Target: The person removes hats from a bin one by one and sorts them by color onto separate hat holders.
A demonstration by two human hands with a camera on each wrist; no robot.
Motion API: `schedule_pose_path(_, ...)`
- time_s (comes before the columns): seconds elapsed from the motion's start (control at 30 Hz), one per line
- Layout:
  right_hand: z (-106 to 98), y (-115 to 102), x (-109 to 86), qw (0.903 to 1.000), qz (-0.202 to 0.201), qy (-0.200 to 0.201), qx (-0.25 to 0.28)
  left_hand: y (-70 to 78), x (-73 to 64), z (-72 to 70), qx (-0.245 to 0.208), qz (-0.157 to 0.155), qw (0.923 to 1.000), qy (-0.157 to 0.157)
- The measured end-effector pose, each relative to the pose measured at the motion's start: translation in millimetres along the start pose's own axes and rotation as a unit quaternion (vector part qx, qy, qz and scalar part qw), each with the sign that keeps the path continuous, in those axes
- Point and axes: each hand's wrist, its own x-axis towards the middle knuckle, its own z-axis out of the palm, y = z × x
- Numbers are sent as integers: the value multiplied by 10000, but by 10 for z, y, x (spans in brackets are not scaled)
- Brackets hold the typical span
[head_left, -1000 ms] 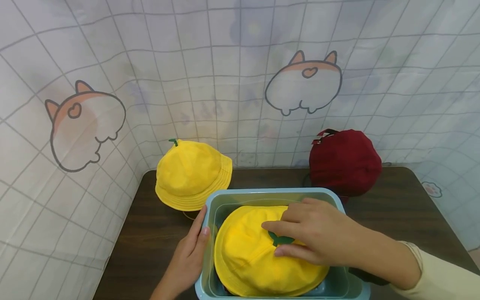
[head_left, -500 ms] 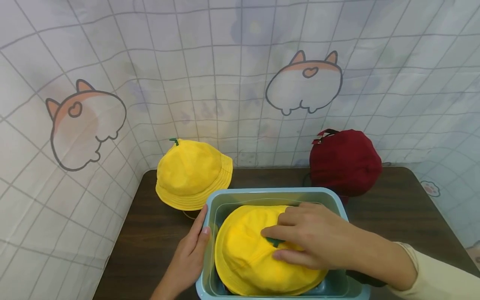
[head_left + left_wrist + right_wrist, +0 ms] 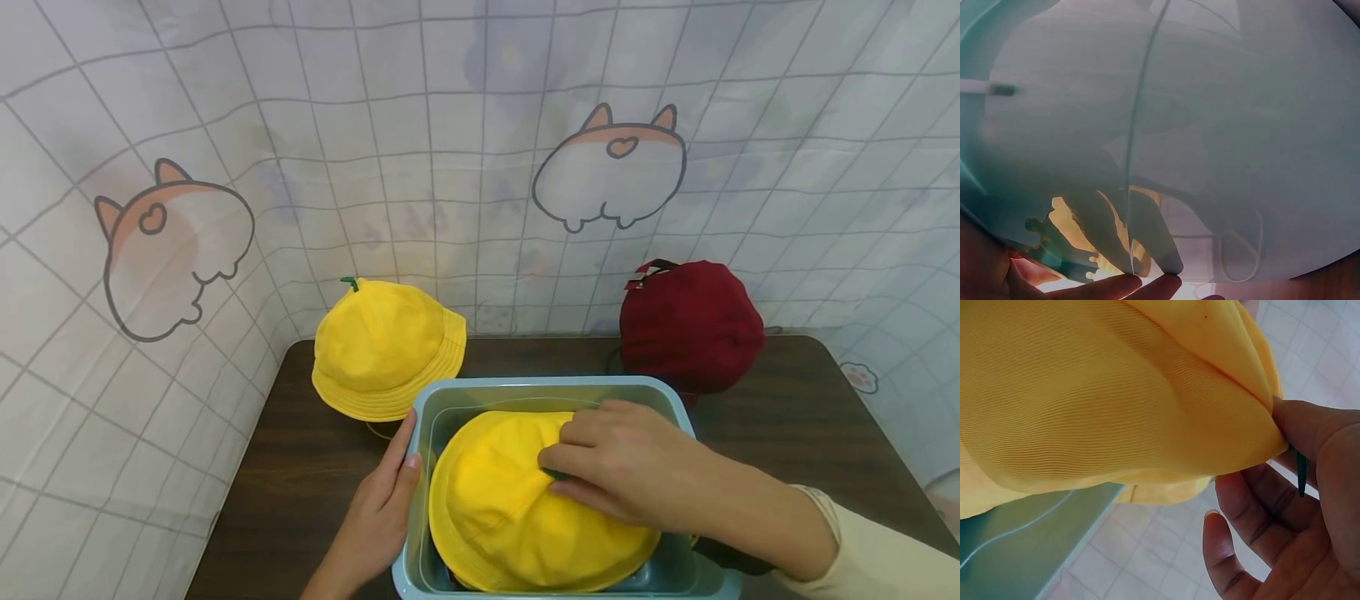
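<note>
A yellow bucket hat [image 3: 495,517] with a green leaf tip lies in a light blue plastic basin [image 3: 525,382]. My right hand [image 3: 633,467] pinches the hat at its crown, and the cloth is drawn into folds there. In the right wrist view, thumb and forefinger press on the yellow cloth [image 3: 1097,412], with the green leaf [image 3: 1301,474] sticking out between the fingers. My left hand [image 3: 375,508] rests against the basin's left side, fingers straight along the outer wall [image 3: 1210,125] and thumb at the rim.
Behind the basin to the left, another yellow bucket hat [image 3: 382,342] with a leaf tip stands on the dark wooden table [image 3: 285,467]. A dark red cap [image 3: 690,325] stands at the back right. White grid-patterned cloth [image 3: 465,208] hangs behind the table.
The right thumb and forefinger have closed together on the crown, covering most of the leaf and gathering the cloth. The left hand and the basin have stayed put.
</note>
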Motion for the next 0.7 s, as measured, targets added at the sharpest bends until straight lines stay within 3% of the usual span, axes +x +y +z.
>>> schedule_pose_path(0.27, -60, 32, -7, 9989, -71, 467, -16, 7, 2, 2, -26, -15, 10000, -10)
schedule_pose_path(0.7, -317, 72, 43, 9959, 101, 867, 232, -6, -1, -11, 47, -149, 9999, -20)
